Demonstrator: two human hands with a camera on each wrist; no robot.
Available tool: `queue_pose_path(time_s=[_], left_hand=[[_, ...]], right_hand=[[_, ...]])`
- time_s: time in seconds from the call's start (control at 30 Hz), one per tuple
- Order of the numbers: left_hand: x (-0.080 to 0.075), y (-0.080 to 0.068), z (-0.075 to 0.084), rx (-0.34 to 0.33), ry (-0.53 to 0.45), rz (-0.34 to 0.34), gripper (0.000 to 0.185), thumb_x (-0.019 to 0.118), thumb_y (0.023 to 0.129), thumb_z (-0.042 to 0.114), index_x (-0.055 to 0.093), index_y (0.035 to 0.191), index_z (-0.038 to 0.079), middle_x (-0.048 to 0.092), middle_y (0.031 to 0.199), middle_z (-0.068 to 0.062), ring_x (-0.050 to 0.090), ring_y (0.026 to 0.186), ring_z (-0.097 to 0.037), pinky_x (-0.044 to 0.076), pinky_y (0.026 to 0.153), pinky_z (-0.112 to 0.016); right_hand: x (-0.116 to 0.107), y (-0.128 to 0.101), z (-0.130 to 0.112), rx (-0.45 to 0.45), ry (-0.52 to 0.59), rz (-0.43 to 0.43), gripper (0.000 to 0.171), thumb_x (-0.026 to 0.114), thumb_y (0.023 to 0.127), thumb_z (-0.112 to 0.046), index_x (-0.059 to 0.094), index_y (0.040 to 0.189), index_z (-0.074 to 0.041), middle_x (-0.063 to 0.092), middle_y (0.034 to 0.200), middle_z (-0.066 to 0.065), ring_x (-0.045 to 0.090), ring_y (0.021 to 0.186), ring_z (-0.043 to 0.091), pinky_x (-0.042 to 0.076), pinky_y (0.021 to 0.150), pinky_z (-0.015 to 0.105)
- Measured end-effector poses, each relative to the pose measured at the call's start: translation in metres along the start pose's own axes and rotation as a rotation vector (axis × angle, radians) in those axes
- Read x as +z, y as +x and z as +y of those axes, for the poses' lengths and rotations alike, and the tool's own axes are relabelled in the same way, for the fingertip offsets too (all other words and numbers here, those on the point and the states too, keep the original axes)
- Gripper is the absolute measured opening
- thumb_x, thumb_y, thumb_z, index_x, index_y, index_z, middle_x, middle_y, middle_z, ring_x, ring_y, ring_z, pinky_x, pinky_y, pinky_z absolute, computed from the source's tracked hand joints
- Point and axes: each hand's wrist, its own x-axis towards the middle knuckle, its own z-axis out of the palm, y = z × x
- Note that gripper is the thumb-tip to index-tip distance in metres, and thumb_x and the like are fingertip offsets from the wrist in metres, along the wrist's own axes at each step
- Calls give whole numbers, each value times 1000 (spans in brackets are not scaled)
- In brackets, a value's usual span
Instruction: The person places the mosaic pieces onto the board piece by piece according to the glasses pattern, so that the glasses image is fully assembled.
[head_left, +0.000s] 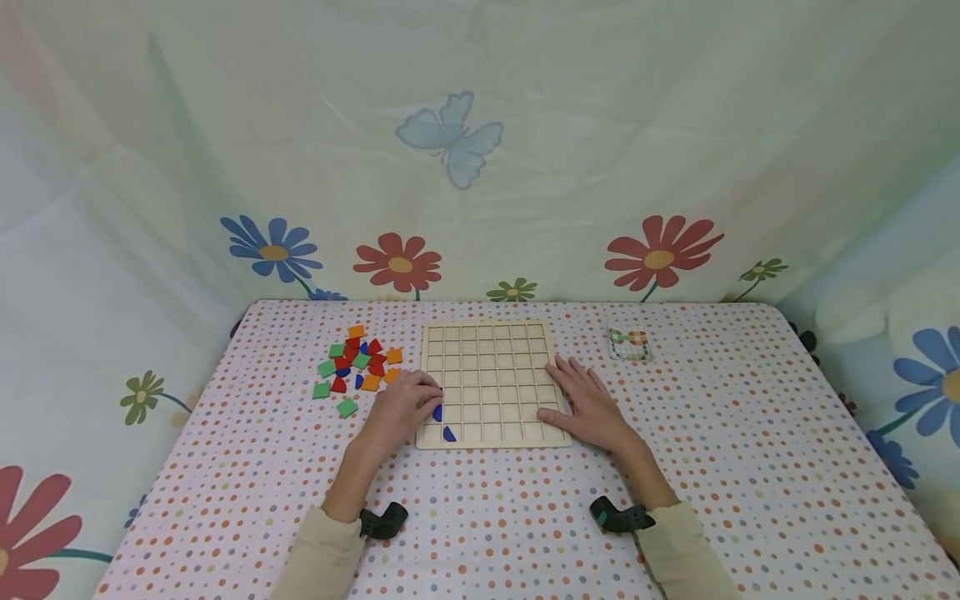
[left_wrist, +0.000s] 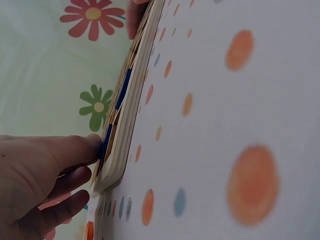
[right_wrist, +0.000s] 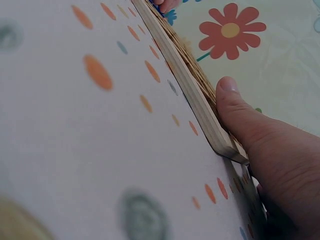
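left hand [head_left: 401, 406]: mine, fingers curled, fingertip pressing a blue piece [head_left: 437, 412] into a cell in the board's left column; thumb on it in the left wrist view [left_wrist: 106, 141].
right hand [head_left: 588, 404]: mine, flat and spread, palm down on the board's right edge, gripping nothing.
board [head_left: 489, 367]: wooden grid, lies flat between my hands, nearly square.
second blue piece [head_left: 449, 433]: seated in the bottom row, just below-right of my left fingertip.
loose pieces [head_left: 360, 362]: coloured pile left of board, just beyond my left hand; left hand clearly nearer.
card [head_left: 629, 343]: right of board, apart.
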Motion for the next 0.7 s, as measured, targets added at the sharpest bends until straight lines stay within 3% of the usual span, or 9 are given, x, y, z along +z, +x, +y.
queue_pose_path(time_s=[0.27,0.4,0.57,0.7], left_hand=[[-2,-2,6,14,16,29,15,68,91,25,77,99,15,69,105,3,60,103,-17,55,86,-32],[-12,-6,1,-36,-7,16,17,66,92,25,76,103,17,69,110,3,61,110,-18,55,90,-35],[-40,-16,-27,-203,-49,7,21,64,94,25,72,111,16,67,116,-2,59,112,-23,53,92,-43],[-58,-33,-61,-274,-18,34,25,63,95,24,70,115,10,66,119,-10,57,115,-30,51,95,-51]], right_hand=[[1,-2,1,-3,6,2,86,66,86,-51,30,152,-10,20,162,15,13,150,38,6,120,57],[2,-3,2,-3,-4,13,85,66,86,-51,31,152,-10,21,162,15,14,150,37,7,120,57],[1,-2,3,-17,-13,26,85,66,86,-50,31,152,-10,22,161,16,15,150,38,8,120,58],[1,-1,2,-20,-6,16,85,66,86,-50,31,152,-10,21,161,15,15,150,38,7,120,58]])
